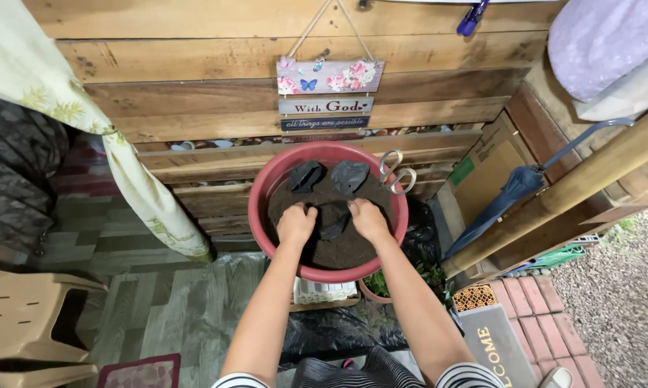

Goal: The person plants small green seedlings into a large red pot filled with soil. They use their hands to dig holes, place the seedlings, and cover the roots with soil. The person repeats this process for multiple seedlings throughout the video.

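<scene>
Left hand [296,224]: placed palm-down on the soil [353,248], left of basin centre; fingers curled together and pressed into the soil.
Black bag [335,221]: set in the soil at basin centre, flanked and touched by both hands.
Right hand [368,220]: placed right of centre; fingers bent against the black bag.
Red basin [261,188]: soil-filled; two further dark bags [349,176] are laid near the far rim.
Scissors [396,172]: rested on the far right rim.
</scene>
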